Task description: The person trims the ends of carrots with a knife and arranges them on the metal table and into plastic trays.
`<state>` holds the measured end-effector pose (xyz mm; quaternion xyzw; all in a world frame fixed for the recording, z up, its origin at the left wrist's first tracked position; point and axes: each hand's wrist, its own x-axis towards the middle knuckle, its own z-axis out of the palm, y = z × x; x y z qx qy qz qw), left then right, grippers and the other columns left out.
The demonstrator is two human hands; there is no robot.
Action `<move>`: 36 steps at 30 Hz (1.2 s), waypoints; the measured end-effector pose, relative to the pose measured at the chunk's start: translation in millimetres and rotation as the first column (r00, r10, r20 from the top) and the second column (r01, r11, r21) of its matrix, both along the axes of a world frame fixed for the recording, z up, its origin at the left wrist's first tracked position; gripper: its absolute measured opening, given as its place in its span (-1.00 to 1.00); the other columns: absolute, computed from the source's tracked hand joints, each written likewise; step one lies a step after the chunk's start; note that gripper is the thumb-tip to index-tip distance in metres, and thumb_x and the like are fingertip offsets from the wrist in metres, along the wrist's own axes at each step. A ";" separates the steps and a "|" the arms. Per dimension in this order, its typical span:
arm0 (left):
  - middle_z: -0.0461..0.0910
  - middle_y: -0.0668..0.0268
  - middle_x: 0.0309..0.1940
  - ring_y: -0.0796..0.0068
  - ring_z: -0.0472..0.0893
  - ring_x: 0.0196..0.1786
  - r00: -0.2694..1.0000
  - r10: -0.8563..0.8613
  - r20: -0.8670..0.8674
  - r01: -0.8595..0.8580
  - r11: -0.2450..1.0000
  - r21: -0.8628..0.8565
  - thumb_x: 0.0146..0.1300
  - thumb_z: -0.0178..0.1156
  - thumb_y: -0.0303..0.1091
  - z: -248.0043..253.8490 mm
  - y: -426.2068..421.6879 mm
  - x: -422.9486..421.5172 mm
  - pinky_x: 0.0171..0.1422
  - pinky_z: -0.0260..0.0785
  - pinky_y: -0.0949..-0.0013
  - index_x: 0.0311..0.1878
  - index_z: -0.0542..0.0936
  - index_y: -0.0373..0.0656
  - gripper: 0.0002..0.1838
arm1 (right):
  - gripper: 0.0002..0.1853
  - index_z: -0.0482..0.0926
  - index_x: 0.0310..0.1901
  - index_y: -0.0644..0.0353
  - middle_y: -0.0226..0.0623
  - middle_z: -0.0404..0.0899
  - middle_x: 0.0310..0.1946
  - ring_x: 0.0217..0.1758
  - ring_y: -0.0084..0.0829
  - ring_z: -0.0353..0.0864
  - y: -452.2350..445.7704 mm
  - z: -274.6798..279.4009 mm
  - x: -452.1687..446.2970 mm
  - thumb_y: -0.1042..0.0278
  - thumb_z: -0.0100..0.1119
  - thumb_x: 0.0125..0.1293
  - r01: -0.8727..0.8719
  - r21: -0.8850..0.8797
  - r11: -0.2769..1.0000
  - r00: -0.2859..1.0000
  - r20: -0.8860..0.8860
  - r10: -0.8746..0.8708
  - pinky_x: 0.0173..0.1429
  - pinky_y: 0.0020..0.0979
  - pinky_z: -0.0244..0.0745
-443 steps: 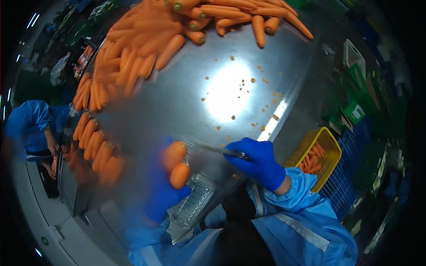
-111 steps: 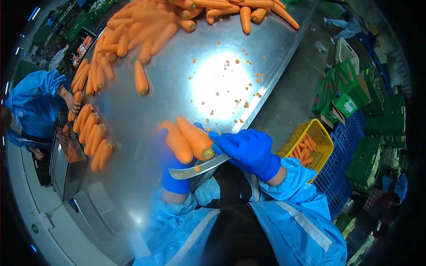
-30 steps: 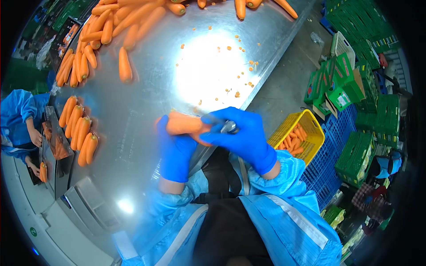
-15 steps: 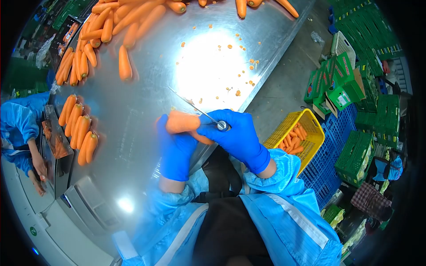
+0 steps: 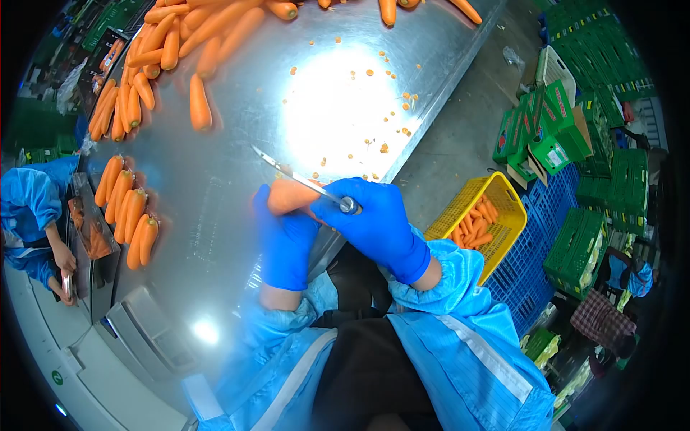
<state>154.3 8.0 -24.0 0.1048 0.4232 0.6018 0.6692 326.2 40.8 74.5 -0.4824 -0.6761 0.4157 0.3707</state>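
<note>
My left hand (image 5: 289, 248), in a blue glove, is closed around a thick carrot (image 5: 289, 199) above the near edge of the steel table. Gloved in blue too, my right hand (image 5: 377, 223) grips a knife (image 5: 286, 172) by its handle. The thin blade points up and left, crossing in front of the carrot's upper end; I cannot tell whether it cuts in. The fingers hide the lower part of the carrot. Small carrot ends (image 5: 384, 148) lie scattered on the table beyond my hands.
A carrot pile (image 5: 208, 29) covers the table's far left, with a short row of carrots (image 5: 129, 215) nearer. A yellow crate (image 5: 507, 241) holding carrots stands on the right. Green crates (image 5: 575, 251) and cartons (image 5: 553, 136) lie further right. A co-worker's sleeve (image 5: 32, 197) shows at left.
The knife blade has shifted left and lower, from beside the carrot to across its upper end. My right hand has moved slightly left. The co-worker's hands have moved at the left edge.
</note>
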 end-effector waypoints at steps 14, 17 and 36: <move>0.45 -0.10 0.16 0.03 0.50 0.21 0.953 -0.104 -0.286 0.131 0.988 0.077 0.36 0.00 -0.02 4.7 2.6 -1.8 0.38 0.36 0.03 0.18 0.37 -0.36 -0.44 | -0.75 0.74 -0.18 0.11 -0.25 0.73 -0.35 -0.35 -0.33 0.76 -1.7 6.0 5.1 0.25 0.49 0.12 0.077 0.062 0.995 0.995 -0.072 -0.073 -0.28 -0.41 0.60; 0.62 0.05 -0.09 0.24 0.63 -0.07 0.998 0.051 -0.035 -0.049 0.998 0.043 0.31 0.17 -0.34 19.7 4.8 10.2 0.10 0.50 0.23 -0.08 0.55 -0.32 -0.76 | -0.74 0.75 -0.16 0.07 -0.25 0.72 -0.38 -0.38 -0.31 0.75 -2.9 11.0 4.4 0.23 0.49 0.12 0.002 0.040 0.999 1.000 0.019 -0.002 -0.30 -0.41 0.60; 0.61 0.22 -0.03 0.35 0.62 0.00 0.999 -0.006 -0.038 0.014 0.976 0.215 0.52 0.04 -0.07 44.6 -2.9 4.1 0.12 0.51 0.26 0.18 0.49 -0.16 -0.62 | -0.72 0.72 0.00 0.16 -0.30 0.75 -0.23 -0.40 -0.53 0.69 20.9 -7.3 75.0 0.39 0.36 0.24 0.369 -0.380 0.848 0.910 -0.038 -0.413 -0.28 -0.44 0.58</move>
